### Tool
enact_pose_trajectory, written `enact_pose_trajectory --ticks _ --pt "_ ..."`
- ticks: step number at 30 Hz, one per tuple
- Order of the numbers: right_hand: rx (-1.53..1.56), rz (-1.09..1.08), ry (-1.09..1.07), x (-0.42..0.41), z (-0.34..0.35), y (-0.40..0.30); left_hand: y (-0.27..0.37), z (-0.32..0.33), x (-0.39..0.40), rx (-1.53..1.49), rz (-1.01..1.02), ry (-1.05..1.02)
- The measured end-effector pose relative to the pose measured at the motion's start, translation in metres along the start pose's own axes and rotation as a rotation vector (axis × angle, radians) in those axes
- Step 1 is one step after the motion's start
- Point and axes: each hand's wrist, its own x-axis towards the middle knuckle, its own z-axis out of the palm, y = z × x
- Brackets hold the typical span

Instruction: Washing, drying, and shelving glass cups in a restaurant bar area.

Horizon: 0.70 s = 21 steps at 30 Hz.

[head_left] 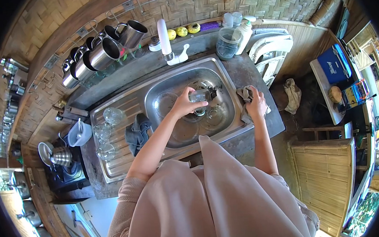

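My left hand [184,103] grips a clear glass vessel [200,97], held tilted above the stainless-steel sink [221,71]. Beneath it, round clear glass pieces [214,116] lie in the basin, partly hidden by the hand and vessel. Dark debris [216,90] clings around the basin's right side. On the sink's right rim, my right hand [257,105] has its fingers on a crumpled grey cloth [244,97], which spreads onto the counter. A dark blue-grey cloth [137,133] lies on the ribbed drainboard [124,168], beside my left forearm.
Several clear glasses [106,151] stand at the drainboard's left. A white tap [163,38] rises behind the basin. Metal mugs [105,49] hang at the back left. A plastic jar [228,44] and pump bottle [245,33] stand back right. A kettle [61,156] sits far left.
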Motion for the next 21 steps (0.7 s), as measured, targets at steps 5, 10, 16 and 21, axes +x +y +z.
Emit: enact_pose_trajectory --ticks 5,10,16,21 --pt "0.058 -0.028 0.088 -0.002 -0.006 -0.012 0.001 0.002 -0.004 0.017 0.04 0.017" --pt "0.447 -0.267 0.21 0.004 -0.025 -0.058 -0.004 -0.01 -0.017 -0.115 0.129 0.128" --pt "1.015 -0.678 -0.145 -0.017 -0.041 -0.148 -0.01 -0.043 -0.047 -0.344 0.215 0.152" --pt "1.296 -0.602 -0.621 -0.052 -0.04 -0.187 0.008 -0.067 -0.09 -0.434 0.267 0.105"
